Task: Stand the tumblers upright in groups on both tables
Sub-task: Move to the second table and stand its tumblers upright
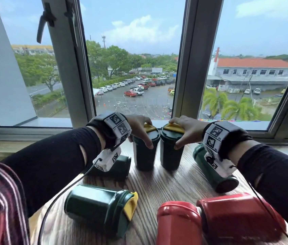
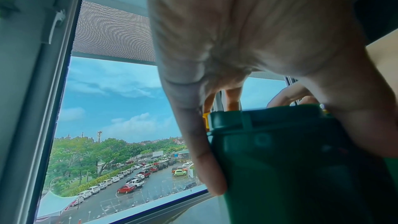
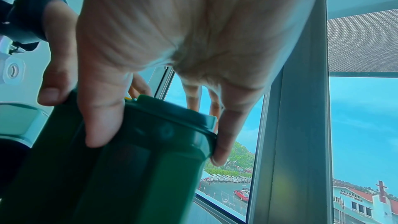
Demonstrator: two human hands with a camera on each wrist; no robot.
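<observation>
Two dark green tumblers with yellow lid flaps stand upright side by side at the back of the wooden table (image 1: 159, 190). My left hand (image 1: 149, 133) grips the left upright tumbler (image 1: 144, 156) from above around its lid. The right upright tumbler (image 1: 170, 156) is gripped the same way by my right hand (image 1: 175, 134). In the left wrist view my left hand (image 2: 280, 125) wraps the tumbler (image 2: 290, 168). In the right wrist view my right hand (image 3: 161, 125) clasps its tumbler (image 3: 140, 168). Three more green tumblers lie on their sides: left (image 1: 120, 167), front (image 1: 97, 207), right (image 1: 215, 174).
Two red tumblers (image 1: 178, 225) (image 1: 237, 214) lie on their sides at the front right. A window frame (image 1: 189, 68) and sill (image 1: 157, 121) run right behind the upright pair. A black cable (image 1: 58, 198) trails from my left wrist across the table's left part.
</observation>
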